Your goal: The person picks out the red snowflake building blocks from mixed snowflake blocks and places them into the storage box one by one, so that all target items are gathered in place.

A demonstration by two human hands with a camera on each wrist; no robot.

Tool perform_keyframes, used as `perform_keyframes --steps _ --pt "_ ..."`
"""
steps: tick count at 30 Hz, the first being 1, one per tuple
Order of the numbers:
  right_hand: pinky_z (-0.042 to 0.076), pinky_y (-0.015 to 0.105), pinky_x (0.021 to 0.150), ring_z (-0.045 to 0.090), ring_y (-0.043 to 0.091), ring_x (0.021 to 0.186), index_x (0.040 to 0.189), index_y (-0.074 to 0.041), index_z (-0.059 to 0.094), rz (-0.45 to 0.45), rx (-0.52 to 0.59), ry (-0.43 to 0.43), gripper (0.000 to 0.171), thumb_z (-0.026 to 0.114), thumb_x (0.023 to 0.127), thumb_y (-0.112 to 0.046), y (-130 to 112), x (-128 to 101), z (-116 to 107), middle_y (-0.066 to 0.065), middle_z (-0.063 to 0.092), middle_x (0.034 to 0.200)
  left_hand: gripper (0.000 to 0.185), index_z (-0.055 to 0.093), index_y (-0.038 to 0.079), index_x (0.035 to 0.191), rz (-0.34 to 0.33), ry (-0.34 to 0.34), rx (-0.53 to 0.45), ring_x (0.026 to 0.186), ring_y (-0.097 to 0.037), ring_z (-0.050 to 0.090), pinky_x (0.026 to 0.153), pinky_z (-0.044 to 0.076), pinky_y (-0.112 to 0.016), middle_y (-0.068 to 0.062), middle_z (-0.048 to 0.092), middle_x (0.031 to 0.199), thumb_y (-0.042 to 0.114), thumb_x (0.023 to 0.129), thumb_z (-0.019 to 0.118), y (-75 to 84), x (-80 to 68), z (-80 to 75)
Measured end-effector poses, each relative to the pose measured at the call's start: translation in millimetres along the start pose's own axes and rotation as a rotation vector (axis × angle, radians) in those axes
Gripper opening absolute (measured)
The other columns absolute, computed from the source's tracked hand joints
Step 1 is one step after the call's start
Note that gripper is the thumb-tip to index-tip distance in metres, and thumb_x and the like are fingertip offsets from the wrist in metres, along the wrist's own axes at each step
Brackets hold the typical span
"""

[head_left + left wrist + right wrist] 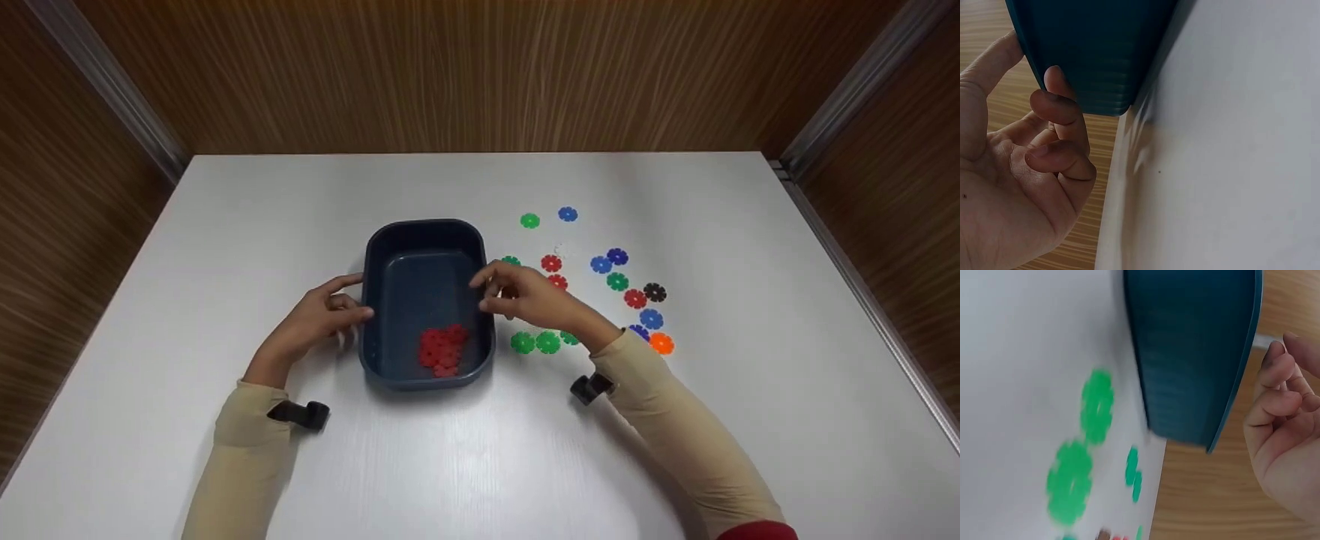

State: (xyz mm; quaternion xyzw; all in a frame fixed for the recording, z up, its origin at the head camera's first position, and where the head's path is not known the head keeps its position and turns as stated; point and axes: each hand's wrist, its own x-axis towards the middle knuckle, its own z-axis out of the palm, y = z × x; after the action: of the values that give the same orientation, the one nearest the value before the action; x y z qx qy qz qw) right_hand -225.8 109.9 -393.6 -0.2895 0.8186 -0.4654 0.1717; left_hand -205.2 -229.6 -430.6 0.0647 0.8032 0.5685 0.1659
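Note:
A dark blue plastic tub [420,281] stands on the white table, with a small heap of red snowflake discs [435,351] in its near right corner. My left hand [311,319] holds the tub's left rim, thumb over the edge and fingers at the outer wall. In the left wrist view, the remaining fingers curl loosely beside the tub wall [1095,56]. Over the right rim hovers my right hand [536,296], fingers loosely bent and nothing visible between them. The right wrist view has this hand [1286,427] raised beside the rim.
Right of the tub lie several loose discs: green ones [547,343] near the front, red ones [551,263] partly behind the right hand, and blue [652,319], black [655,292] and orange [661,343] farther right. Wood-grain panels [480,75] surround the table's back and sides.

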Motion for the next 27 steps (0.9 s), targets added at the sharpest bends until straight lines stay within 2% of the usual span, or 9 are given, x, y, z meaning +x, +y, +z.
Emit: perform_keyframes --steps 3,7,10,14,18,22,27 --pt "0.050 0.033 0.067 0.052 0.018 0.071 0.121 -0.004 0.058 0.026 -0.007 0.026 0.030 0.062 0.093 -0.013 7 -1 -8 0.010 0.061 0.094 0.068 0.035 0.007 0.148 -0.001 0.001 -0.001 0.063 -0.008 0.055 0.057 0.042 -0.024 0.010 0.062 0.077 0.017 0.090 0.069 0.3 -0.8 0.0" --pt "0.049 0.031 0.065 0.051 0.018 0.069 0.121 -0.005 0.059 0.038 -0.031 0.050 0.028 0.062 0.094 -0.013 15 -3 -19 0.010 0.061 0.092 0.068 0.035 0.007 0.148 -0.006 0.004 -0.007 0.064 -0.008 0.054 0.057 0.042 -0.024 0.011 0.062 0.077 0.017 0.090 0.069 -0.1 -1.3 0.2" --pt "0.045 0.025 0.056 0.049 0.017 0.067 0.122 -0.007 0.058 0.069 -0.046 0.064 0.029 0.061 0.095 -0.015 20 -4 -27 0.008 0.060 0.093 0.068 0.036 0.007 0.148 -0.005 0.004 -0.016 0.063 -0.008 0.055 0.057 0.042 -0.024 0.011 0.062 0.077 0.017 0.090 0.069 -0.5 -1.4 0.2" --pt "0.046 0.028 0.050 0.047 0.022 0.064 0.125 -0.008 0.056 0.147 -0.038 0.074 0.032 0.060 0.095 -0.018 28 -7 -37 0.006 0.057 0.094 0.068 0.035 0.007 0.148 -0.005 0.002 -0.022 0.063 -0.008 0.055 0.057 0.042 -0.025 0.010 0.062 0.077 0.017 0.090 0.069 -0.7 -1.5 0.1" --pt "0.052 0.036 0.059 0.051 0.026 0.068 0.126 -0.007 0.055 0.180 -0.063 0.099 0.033 0.060 0.095 -0.016 35 -9 -47 0.007 0.058 0.094 0.070 0.033 0.007 0.149 -0.011 -0.002 -0.021 0.064 -0.009 0.056 0.058 0.042 -0.026 0.009 0.062 0.079 0.019 0.090 0.069 -0.4 -1.5 -0.1" --pt "0.053 0.035 0.071 0.055 0.023 0.078 0.127 -0.003 0.054 0.202 -0.092 0.121 0.034 0.060 0.095 -0.012 42 -10 -56 0.009 0.058 0.095 0.070 0.033 0.008 0.149 -0.015 -0.002 -0.020 0.064 -0.009 0.055 0.057 0.042 -0.026 0.009 0.061 0.080 0.019 0.090 0.069 0.4 -1.3 0.1" --pt "0.054 0.033 0.080 0.061 0.027 0.089 0.128 -0.005 0.053 0.275 -0.105 0.135 0.033 0.058 0.096 -0.011 51 -13 -65 0.011 0.057 0.101 0.070 0.032 0.007 0.149 -0.016 -0.005 -0.020 0.064 -0.009 0.055 0.057 0.042 -0.026 0.010 0.061 0.079 0.019 0.090 0.068 1.6 -1.5 0.5"
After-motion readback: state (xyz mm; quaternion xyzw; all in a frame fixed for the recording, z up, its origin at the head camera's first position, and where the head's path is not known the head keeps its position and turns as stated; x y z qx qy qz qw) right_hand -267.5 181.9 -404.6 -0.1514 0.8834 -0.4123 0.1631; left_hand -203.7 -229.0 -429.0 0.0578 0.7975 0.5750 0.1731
